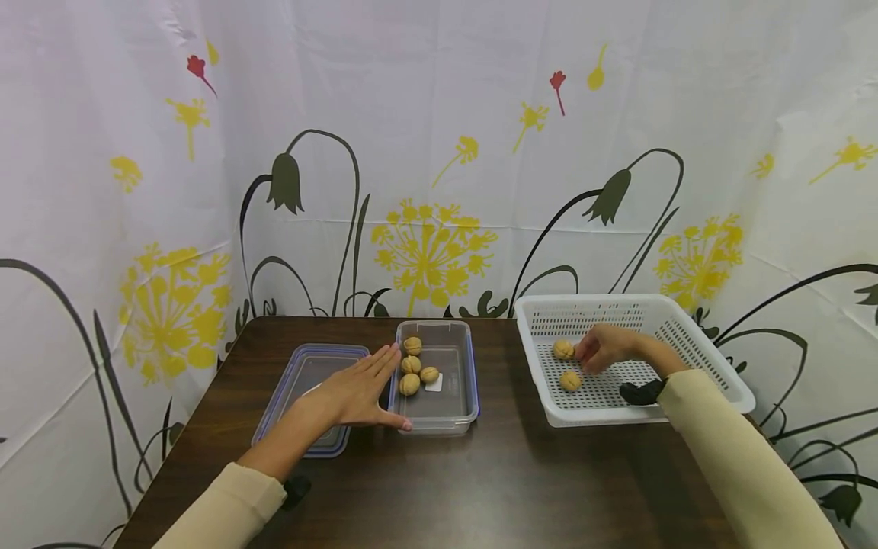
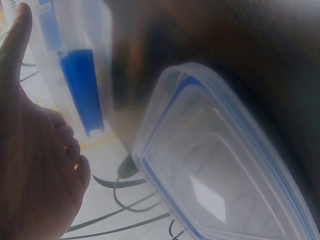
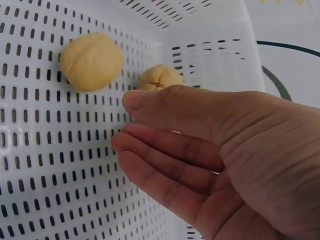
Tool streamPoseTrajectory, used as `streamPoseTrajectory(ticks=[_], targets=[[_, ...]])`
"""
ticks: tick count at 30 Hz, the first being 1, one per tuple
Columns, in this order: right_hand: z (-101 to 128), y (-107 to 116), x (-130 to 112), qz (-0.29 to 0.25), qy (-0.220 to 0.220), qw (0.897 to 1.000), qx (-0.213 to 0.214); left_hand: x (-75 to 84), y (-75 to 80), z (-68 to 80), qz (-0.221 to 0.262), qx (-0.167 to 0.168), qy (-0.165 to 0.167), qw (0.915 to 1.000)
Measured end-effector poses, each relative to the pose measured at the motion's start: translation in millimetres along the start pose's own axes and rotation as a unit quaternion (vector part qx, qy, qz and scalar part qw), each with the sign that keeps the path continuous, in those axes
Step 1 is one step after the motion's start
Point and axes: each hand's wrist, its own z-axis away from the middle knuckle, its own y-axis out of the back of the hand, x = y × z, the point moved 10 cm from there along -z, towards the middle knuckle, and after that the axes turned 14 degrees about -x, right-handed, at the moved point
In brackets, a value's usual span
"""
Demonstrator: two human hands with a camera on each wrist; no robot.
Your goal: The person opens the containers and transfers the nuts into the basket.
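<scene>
My left hand (image 1: 355,393) lies with straight fingers along the left side of a clear plastic container (image 1: 453,396), its thumb at the front rim. Several walnuts (image 1: 409,384) sit inside, mostly in a row by the left wall. In the left wrist view, the palm faces the container's blue side latch (image 2: 82,90). My right hand (image 1: 607,348) reaches into a white perforated basket (image 1: 597,416), fingers loosely bent and nothing between them. Two walnuts are there: one (image 3: 161,77) just beyond the thumb, partly hidden by it, and another (image 3: 92,61) nearer the camera.
A clear lid with a blue seal (image 2: 220,150) lies on the dark wooden table (image 1: 507,488), left of the container and partly under my left forearm in the head view. A white label (image 1: 434,382) shows in the container. A flower-printed curtain (image 1: 439,152) hangs behind the table.
</scene>
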Motion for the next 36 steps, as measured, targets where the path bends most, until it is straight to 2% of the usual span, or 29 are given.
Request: streamPoseTrajectory(ticks=[3, 6, 11, 17, 22, 29, 36], targets=[[5, 4, -4, 0.01, 0.002, 1.0, 0.013, -2.0, -1.8, -1.9, -0.005, -0.002, 0.004, 1.0], [10, 8, -15, 0.024, 0.028, 0.999, 0.025, -2.8, -1.8, -2.5, -0.004, 0.004, 0.004, 1.0], [15, 16, -33, 0.014, 0.066, 0.997, 0.043, -3.4, -0.7, -2.6, -0.006, 0.011, 0.004, 0.9999], [19, 24, -53, 0.024, 0.11, 0.991, 0.073, 0.5, 0.1, -0.3, -0.004, 0.001, 0.0, 1.0], [19, 28, -70, 0.006, 0.135, 0.986, 0.098, -0.2, -0.2, -0.9, -0.008, 0.003, 0.002, 1.0], [13, 27, -103, 0.005, 0.157, 0.981, 0.112, -1.1, 0.1, -2.7, -0.008, 0.013, 0.0, 0.9999], [3, 18, -141, 0.013, 0.2, 0.975, 0.099, -0.5, 0.2, -2.6, -0.012, 0.006, -0.001, 0.9999]])
